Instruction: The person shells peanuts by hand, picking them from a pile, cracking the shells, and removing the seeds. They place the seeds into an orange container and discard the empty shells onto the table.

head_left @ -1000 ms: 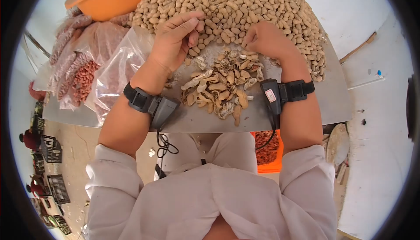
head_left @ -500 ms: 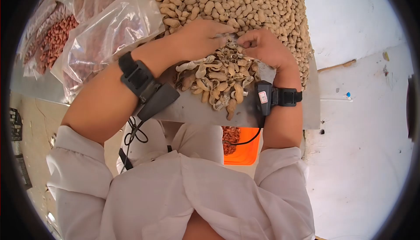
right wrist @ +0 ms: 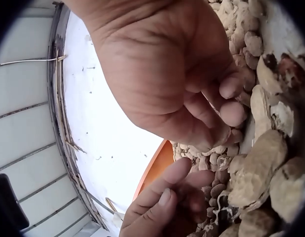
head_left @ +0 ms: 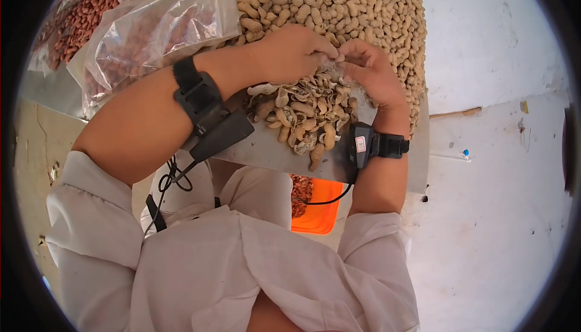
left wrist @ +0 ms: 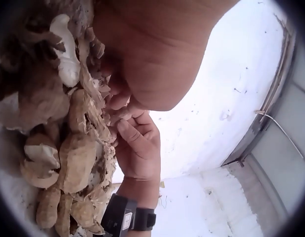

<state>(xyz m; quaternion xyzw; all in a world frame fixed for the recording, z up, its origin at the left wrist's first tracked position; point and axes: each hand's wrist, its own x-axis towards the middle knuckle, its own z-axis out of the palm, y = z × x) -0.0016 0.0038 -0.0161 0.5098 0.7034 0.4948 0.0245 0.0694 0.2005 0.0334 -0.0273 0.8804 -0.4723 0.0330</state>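
Observation:
Over a heap of broken peanut shells (head_left: 305, 114), my left hand (head_left: 290, 53) and right hand (head_left: 375, 78) meet at their fingertips. The right thumb and forefinger (left wrist: 135, 138) pinch a small pale, peanut-like piece, mostly covered by the fingers in the left wrist view. My left hand is bent at the knuckles, its fingertips right at that piece in the head view; I cannot tell whether they grip it. Seen from the right wrist, the left thumb (right wrist: 160, 205) stands apart from its fingers. Unshelled peanuts (head_left: 339, 5) are piled just beyond both hands.
Clear plastic bags (head_left: 157, 35) of red peanut kernels lie to the left on the metal table (head_left: 278, 150). Below its front edge stands an orange bin (head_left: 327, 208) with reddish contents. A white wall (head_left: 496, 211) rises at the right. Both wrists carry strapped cameras with cables.
My hands, apart at the pile's edge a second ago, have come together above the shells, the left moving right and turning palm down. The head view has shifted; the orange basin has left it.

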